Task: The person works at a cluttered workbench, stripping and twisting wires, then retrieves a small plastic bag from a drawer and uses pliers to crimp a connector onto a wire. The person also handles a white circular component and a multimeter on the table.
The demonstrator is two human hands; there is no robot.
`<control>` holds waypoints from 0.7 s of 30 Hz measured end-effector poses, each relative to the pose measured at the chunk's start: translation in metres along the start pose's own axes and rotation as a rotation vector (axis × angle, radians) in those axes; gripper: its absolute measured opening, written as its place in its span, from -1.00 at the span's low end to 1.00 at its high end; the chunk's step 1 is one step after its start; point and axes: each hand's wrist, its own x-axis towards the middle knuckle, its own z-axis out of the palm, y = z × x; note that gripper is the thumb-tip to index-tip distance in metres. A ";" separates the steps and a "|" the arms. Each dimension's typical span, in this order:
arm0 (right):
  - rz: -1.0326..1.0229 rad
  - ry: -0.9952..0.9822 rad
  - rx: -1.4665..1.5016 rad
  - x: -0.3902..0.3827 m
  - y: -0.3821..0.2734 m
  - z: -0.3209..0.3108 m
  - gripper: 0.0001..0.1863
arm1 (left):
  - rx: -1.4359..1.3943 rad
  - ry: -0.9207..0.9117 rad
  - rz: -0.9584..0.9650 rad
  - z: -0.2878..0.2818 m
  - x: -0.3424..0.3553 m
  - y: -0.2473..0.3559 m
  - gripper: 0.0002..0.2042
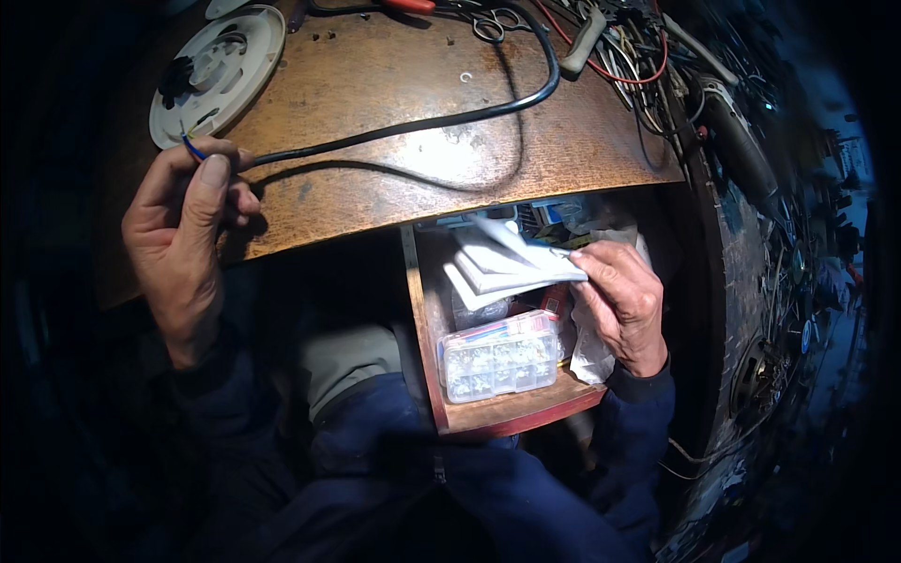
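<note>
My left hand (192,211) pinches the end of a black cable (404,129) above the table's left side. Thin wires, one of them blue, stick out past the fingertips. From there the cable runs right and bends back toward the far edge. Over the open drawer (507,413), my right hand (621,296) grips a folded stack of white paper (497,263) by its right end, the leaves fanned apart. Below the paper, in the drawer, lies a clear compartment box (499,364) holding many small pieces.
A round white plastic housing (235,56) lies at the table's far left. Scissors (497,25) and a red-handled tool (410,6) sit at the back. Tangled wires (629,52) crowd the right side, near a dark grey handheld tool (737,136). The wooden tabletop (375,211) overhangs the drawer.
</note>
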 end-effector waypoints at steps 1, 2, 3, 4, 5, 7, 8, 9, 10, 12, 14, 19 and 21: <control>-0.033 -0.037 -0.023 -0.003 -0.002 -0.001 -0.62 | -0.004 -0.005 0.002 0.001 0.000 0.001 -0.85; -0.069 -0.061 -0.059 -0.007 -0.004 0.000 -0.63 | -0.003 0.000 0.001 0.000 0.000 0.001 -0.85; -0.085 -0.127 -0.106 -0.009 -0.008 -0.002 -0.62 | -0.004 0.004 -0.002 0.000 -0.001 0.001 -0.85; -0.077 -0.157 -0.103 -0.012 -0.011 -0.002 -0.61 | -0.004 0.009 -0.004 0.000 -0.001 0.001 -0.85; -0.068 -0.186 -0.100 -0.014 -0.014 -0.001 -0.60 | -0.005 0.010 0.002 0.000 -0.001 0.000 -0.85; -0.053 -0.206 -0.112 -0.017 -0.017 -0.001 -0.58 | -0.011 0.008 0.015 0.000 -0.001 -0.001 -0.85; -0.048 -0.214 -0.115 -0.017 -0.018 -0.001 -0.55 | -0.015 0.007 0.012 -0.001 -0.001 -0.001 -0.85; -0.043 -0.220 -0.115 -0.017 -0.019 -0.002 -0.53 | -0.016 0.006 0.012 0.000 -0.001 -0.001 -0.85; -0.052 -0.222 -0.122 -0.017 -0.019 -0.001 -0.53 | -0.017 0.004 0.011 0.000 -0.001 -0.001 -0.85; -0.061 -0.211 -0.136 -0.016 -0.018 0.002 -0.55 | -0.006 0.003 0.014 0.000 -0.001 -0.001 -0.85; -0.071 -0.199 -0.151 -0.015 -0.019 0.003 -0.59 | -0.008 -0.002 0.014 0.000 -0.001 -0.001 -0.85; -0.126 -0.184 -0.188 -0.009 -0.022 0.003 -0.66 | -0.015 -0.004 0.005 0.000 -0.001 0.001 -0.85; -0.116 -0.200 -0.185 -0.009 -0.022 0.003 -0.67 | -0.010 0.002 0.000 0.000 -0.001 0.002 -0.85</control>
